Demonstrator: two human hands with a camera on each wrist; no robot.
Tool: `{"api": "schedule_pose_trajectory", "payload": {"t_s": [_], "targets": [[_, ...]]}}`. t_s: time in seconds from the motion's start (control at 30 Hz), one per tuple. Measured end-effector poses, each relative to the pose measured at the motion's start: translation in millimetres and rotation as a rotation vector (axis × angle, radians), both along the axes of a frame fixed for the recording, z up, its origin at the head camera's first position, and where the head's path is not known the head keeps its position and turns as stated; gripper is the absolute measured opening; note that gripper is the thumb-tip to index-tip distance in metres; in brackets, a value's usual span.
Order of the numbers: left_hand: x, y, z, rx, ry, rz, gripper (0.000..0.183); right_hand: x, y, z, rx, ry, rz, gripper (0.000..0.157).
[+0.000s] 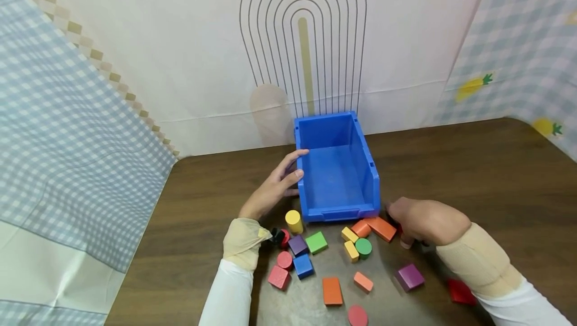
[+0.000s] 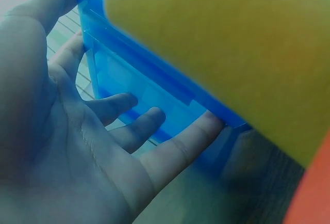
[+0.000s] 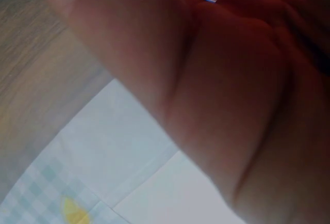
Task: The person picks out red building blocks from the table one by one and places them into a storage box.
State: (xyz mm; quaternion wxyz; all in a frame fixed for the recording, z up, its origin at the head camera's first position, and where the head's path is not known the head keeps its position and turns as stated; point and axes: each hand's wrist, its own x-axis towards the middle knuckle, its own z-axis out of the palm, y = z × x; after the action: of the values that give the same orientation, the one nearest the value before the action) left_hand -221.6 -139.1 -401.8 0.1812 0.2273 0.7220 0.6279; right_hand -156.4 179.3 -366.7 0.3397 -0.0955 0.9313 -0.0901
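Left hand (image 1: 272, 190) against blue bin (image 1: 334, 178)

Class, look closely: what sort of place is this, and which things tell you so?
Probably an indoor play or activity corner. A brown wood-look table holds small coloured blocks and an open blue bin, and a pale, patterned cloth hangs behind.

A dark wood-grain surface (image 1: 455, 171) adjoins a white, arch-printed cloth backdrop (image 1: 189, 65); blue-and-white gingham fabric (image 1: 90, 140) flanks it on both sides.
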Motion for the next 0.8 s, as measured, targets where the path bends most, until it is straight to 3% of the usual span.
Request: {"api": "schedule_pose_trajectory", "payload": {"t_s": [0.8], "targets": [[0.2, -0.5, -0.8, -0.005, 0.009, 0.0, 0.052, 4.3, 7.8, 2.5, -0.037, -0.011, 0.035, 0.02]]}}
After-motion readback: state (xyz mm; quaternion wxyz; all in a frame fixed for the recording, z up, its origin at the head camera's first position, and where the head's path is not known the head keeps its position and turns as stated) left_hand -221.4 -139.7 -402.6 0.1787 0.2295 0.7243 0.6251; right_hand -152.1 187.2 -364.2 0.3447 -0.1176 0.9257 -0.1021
